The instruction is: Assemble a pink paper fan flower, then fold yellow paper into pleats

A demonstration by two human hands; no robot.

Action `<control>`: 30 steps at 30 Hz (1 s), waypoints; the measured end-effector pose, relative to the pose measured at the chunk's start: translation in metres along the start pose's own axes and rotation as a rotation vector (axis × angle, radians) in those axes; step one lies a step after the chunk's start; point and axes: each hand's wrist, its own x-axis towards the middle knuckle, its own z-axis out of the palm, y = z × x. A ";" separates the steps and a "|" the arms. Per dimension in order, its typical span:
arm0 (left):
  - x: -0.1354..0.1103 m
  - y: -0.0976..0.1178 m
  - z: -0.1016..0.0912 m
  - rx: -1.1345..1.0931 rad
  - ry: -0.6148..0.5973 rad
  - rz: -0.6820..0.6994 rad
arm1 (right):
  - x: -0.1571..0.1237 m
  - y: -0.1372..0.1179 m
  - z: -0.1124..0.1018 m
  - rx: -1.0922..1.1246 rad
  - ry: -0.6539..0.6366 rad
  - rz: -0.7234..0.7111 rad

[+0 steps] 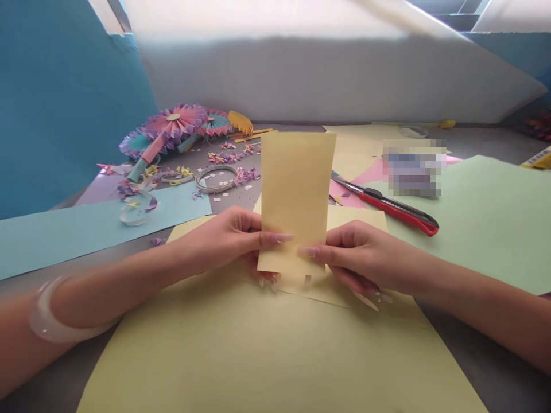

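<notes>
So we've got a big yellow sheet spread closest to us, and over it our left hand and right hand pinch a smaller yellow paper upright, thumbs in front. Past that, a red cutter lies off right, pleated rosettes back left.

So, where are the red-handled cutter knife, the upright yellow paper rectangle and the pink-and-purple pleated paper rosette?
Red-handled cutter knife (398, 214): head view, red handle.
Upright yellow paper rectangle (297, 198): head view, middle of its front.
Pink-and-purple pleated paper rosette (173, 117): head view, pale centre.
</notes>
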 end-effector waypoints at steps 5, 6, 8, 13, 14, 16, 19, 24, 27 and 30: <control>0.000 -0.003 0.000 -0.020 0.058 0.059 | -0.002 -0.003 0.001 0.003 -0.015 0.018; 0.000 -0.004 0.000 -0.072 0.040 0.064 | -0.002 -0.003 0.001 0.006 -0.019 0.015; 0.000 -0.005 0.000 -0.115 0.018 0.046 | -0.001 -0.003 0.001 0.001 -0.027 0.011; 0.002 -0.005 -0.001 -0.149 0.062 0.133 | 0.000 0.001 -0.001 -0.044 -0.047 -0.007; 0.002 -0.005 -0.002 -0.163 0.067 0.157 | 0.000 0.002 -0.001 -0.052 -0.051 -0.011; 0.002 -0.006 -0.003 -0.185 0.068 0.179 | 0.000 0.003 -0.001 -0.056 -0.051 -0.013; 0.003 -0.008 -0.002 -0.229 0.072 0.175 | -0.001 0.003 -0.002 -0.034 -0.044 -0.010; 0.004 -0.006 -0.001 -0.239 0.136 0.185 | 0.000 0.002 -0.001 -0.038 -0.049 -0.008; 0.003 -0.004 -0.002 -0.239 0.143 0.200 | -0.001 0.001 0.000 -0.029 -0.040 -0.025; 0.004 -0.004 -0.003 -0.237 0.133 0.194 | -0.002 0.001 -0.001 -0.046 0.007 -0.059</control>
